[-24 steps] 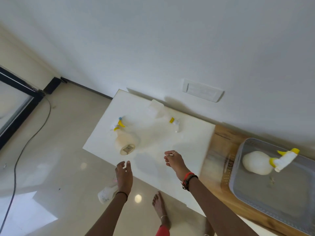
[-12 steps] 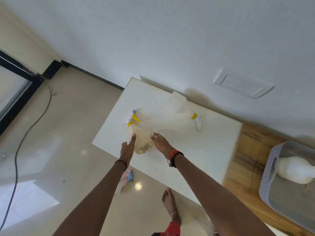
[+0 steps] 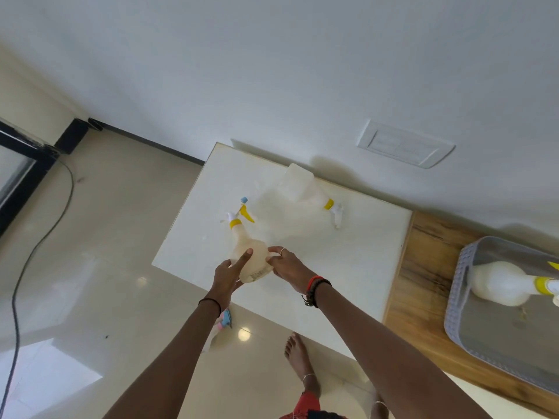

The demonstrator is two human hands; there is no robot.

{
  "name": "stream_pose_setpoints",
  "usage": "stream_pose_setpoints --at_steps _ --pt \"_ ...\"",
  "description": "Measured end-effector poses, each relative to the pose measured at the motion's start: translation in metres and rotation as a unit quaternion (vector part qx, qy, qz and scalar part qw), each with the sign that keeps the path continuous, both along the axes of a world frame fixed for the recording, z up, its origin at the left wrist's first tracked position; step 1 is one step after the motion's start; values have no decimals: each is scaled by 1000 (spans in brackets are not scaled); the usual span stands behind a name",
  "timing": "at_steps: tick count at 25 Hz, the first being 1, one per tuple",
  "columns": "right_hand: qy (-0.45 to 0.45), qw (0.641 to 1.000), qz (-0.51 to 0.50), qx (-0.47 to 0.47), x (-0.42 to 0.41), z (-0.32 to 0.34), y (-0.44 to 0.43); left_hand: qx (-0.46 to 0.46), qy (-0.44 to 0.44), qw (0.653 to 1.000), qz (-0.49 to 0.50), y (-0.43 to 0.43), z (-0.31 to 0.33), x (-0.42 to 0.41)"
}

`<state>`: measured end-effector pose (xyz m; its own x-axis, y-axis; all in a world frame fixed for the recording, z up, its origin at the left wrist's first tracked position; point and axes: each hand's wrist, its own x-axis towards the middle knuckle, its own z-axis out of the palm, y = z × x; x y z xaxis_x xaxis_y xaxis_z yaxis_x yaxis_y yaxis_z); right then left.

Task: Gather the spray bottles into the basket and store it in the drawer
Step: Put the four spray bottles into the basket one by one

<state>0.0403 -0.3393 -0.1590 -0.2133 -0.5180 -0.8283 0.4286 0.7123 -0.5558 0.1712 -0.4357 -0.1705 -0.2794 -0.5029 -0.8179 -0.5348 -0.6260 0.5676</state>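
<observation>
Here, in the head view, both hands are on the near bottle (image 3: pixel 252 263), which lies on its side on the white table (image 3: pixel 348 267), close to the front edge, with its yellow trigger and blue nozzle pointing away from the person. The step in hand looks like picking this bottle up to carry it to the basket (image 3: pixel 457 285), which sits on the wooden top (image 3: pixel 423 267) well off to the right.

To do this well, the person should hold the wide round body rather than the thin neck. They should lift it clear of the table before swinging right, and lay it beside the bottle in the basket (image 3: pixel 496 285) rather than on top of its trigger. The body looks smooth and rounded, so a loose hold could let it roll.

The left hand (image 3: pixel 227 276) cups the base end, its forefinger laid straight along the body and the other fingers tucked round underneath. The right hand (image 3: pixel 287 267) wraps the opposite side with curled fingers touching the plastic. Neither hand is spread wide, and the bottle is pressed between them.

The far bottle (image 3: pixel 305 189) lies on the same table near the wall, untouched. No drawer is in sight.
</observation>
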Motion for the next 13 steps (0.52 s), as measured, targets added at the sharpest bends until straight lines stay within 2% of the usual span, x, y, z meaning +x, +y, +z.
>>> stream_pose_setpoints --at_steps 5,13 --pt "-34 994 -104 -1 -21 22 56 -70 11 993 -93 46 27 -13" --pt "-85 979 -183 -40 -67 48 174 -137 80 953 -257 143 67 -50"
